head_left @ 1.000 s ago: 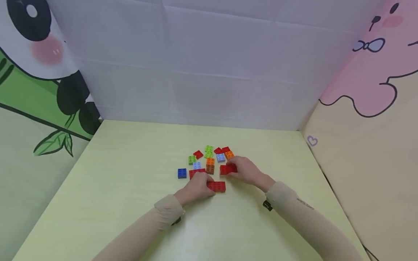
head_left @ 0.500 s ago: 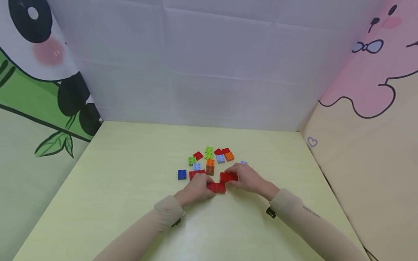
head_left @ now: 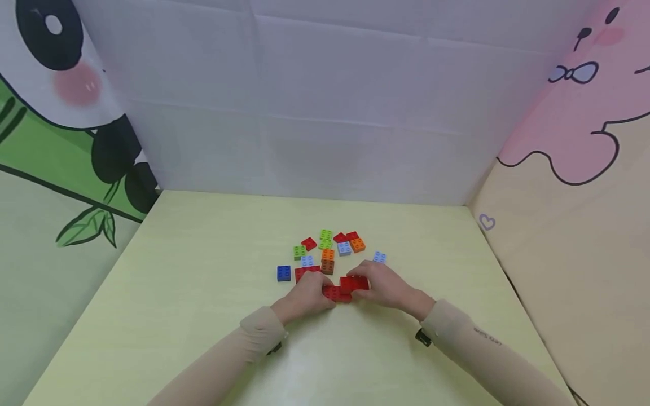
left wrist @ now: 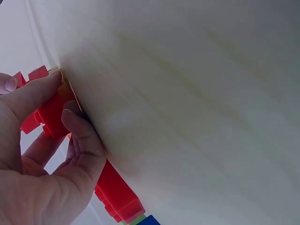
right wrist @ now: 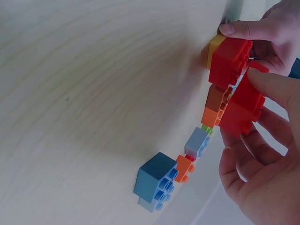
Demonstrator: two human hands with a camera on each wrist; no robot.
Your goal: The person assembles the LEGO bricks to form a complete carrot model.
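My left hand (head_left: 304, 294) pinches a red toy building brick (head_left: 332, 293) near the table surface, thumb and fingers at its left end. A yellow block edge (right wrist: 214, 50) shows under that brick in the right wrist view. A second red brick (head_left: 354, 284) is held between the thumb and fingers of my right hand (head_left: 388, 286). It overlaps the right end of the first one from above, slightly tilted in the right wrist view. Whether the two touch I cannot tell. Behind my left hand lies another long red brick (head_left: 307, 270), partly covered.
Behind the hands are an orange brick (head_left: 328, 255), a brown brick (head_left: 327, 267), a dark blue brick (head_left: 284, 273), green bricks (head_left: 325, 243) and a light blue brick (head_left: 379, 256). Fabric walls (head_left: 325, 113) enclose the pale table (head_left: 203, 270).
My right hand has brought its red brick nearer to me, over the right end of the left hand's brick. A light blue brick behind it has come into view. The left hand stays put.
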